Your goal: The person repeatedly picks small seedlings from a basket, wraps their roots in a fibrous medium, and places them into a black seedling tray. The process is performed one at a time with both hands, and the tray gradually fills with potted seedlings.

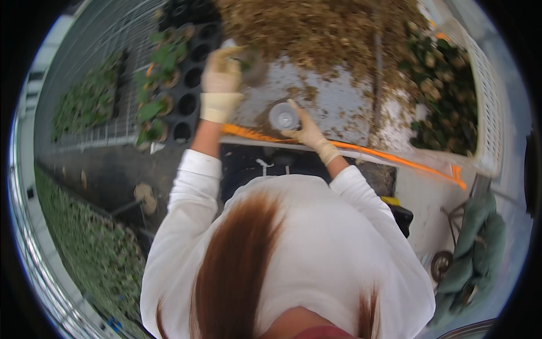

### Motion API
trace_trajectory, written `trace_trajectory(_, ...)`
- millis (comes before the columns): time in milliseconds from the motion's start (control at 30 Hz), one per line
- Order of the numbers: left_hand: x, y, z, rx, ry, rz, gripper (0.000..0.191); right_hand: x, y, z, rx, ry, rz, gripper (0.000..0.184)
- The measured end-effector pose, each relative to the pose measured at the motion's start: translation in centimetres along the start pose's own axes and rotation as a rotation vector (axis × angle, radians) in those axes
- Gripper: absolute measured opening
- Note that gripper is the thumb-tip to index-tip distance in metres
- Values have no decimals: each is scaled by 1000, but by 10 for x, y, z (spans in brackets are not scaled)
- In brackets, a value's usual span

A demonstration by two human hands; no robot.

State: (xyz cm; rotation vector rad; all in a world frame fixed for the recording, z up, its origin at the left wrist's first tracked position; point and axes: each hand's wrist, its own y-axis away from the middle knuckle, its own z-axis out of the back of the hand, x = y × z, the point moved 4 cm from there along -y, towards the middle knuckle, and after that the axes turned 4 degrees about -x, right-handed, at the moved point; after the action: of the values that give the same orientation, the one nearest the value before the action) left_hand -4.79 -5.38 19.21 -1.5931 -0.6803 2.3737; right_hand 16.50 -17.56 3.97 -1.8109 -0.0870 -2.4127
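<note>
My left hand (222,74), in a pale glove, is blurred and raised beside the black pot tray; a potted seedling (250,65), also blurred, is at its fingers. My right hand (309,129), gloved too, has its thumb and fingers around the side of a translucent plastic pot (284,116) over the white work surface (322,106). Loose brown growing medium (322,29) is heaped beyond both hands. To the left, the black tray (192,78) has a row of empty round cells and a row of potted seedlings (163,59).
A white slotted crate (489,110) of leafy plants (444,89) stands at the right. Orange tape (381,154) runs along the near edge of the work surface. More seedlings (91,99) sit on wire mesh at the far left. A wheeled stand (442,265) is at the lower right.
</note>
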Motion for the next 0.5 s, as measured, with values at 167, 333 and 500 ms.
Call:
trace_trajectory(167, 100, -121, 10, 9, -41, -88, 41, -9, 10, 98, -279, 193, 5, 69)
trace_trajectory(333, 201, -178, 27, 245, -64, 525, 34, -95, 21, 311, -1131, 323, -168, 43)
trace_trajectory(500, 222, -200, 44, 182, -96, 645, 37, -224, 38, 447, -1459, -220, -762, 41)
